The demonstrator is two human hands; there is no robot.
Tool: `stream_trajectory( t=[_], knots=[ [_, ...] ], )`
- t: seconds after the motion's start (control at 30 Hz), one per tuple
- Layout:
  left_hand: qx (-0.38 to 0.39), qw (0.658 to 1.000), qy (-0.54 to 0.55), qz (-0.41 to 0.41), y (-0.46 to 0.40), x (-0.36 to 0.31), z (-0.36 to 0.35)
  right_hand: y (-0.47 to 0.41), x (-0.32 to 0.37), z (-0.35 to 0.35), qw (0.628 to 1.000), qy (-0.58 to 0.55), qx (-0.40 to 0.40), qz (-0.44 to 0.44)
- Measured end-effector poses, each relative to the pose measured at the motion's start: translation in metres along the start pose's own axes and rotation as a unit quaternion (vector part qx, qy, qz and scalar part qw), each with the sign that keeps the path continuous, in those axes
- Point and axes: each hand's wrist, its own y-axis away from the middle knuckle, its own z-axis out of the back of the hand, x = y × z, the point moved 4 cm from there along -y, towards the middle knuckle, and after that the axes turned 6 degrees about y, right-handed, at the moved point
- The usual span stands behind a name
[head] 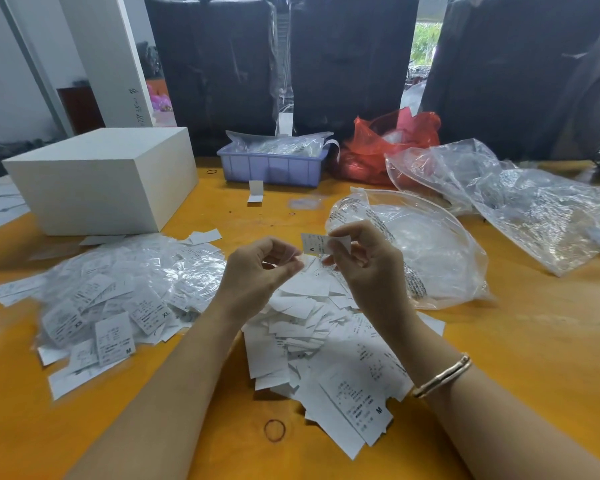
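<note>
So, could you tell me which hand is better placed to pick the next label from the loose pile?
Probably left: the right hand pinches the M label, while the left hand hovers over the loose pile, its fingertips together.

An orange desk [499,341] fills the lower frame. Three dark wrapped bales [215,64] stand across the top. A white wall [0,64] is at upper left, and daylit greenery [426,43] shows through a gap at upper right.
</note>
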Motion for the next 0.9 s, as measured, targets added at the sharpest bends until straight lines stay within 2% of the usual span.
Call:
stream_trajectory(
  t=[0.1,0.6,0.77,0.9],
  knots=[
    [-0.001,1.000,-0.005,-0.002,0.000,0.000,0.000,-0.002,0.002,0.003,1.000,-0.006,-0.019,0.003],
    [0.009,1.000,-0.006,-0.016,0.001,0.000,0.000,0.002,0.001,-0.003,0.996,0.063,0.017,0.053],
    [0.039,0.999,0.019,0.000,0.000,0.001,0.000,0.001,-0.002,-0.003,0.991,0.088,0.057,0.081],
    [0.080,0.996,0.030,0.016,0.001,0.004,-0.005,0.005,-0.005,-0.011,0.980,0.119,0.134,0.083]
  ],
)
